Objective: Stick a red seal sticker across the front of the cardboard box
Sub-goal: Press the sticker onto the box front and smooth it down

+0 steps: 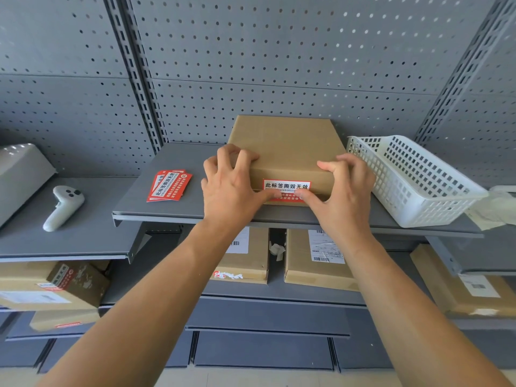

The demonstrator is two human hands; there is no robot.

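Note:
A flat brown cardboard box [284, 143] lies on the grey middle shelf [173, 210]. A red and white seal sticker [287, 187] with black characters sits on the box's front face. My left hand [231, 185] grips the box's left front corner, fingers curled over the top, thumb pressing the sticker's lower left. My right hand [343, 188] holds the right front corner, fingers over the top edge, thumb pressing the sticker's lower right. The thumbs hide part of the sticker's red lower band.
A small stack of spare red seal stickers [169, 185] lies left of the box. A white plastic basket [413, 180] stands right of it. A white handheld controller [62, 206] rests on the left shelf. Several cardboard parcels [315, 263] fill the shelves below.

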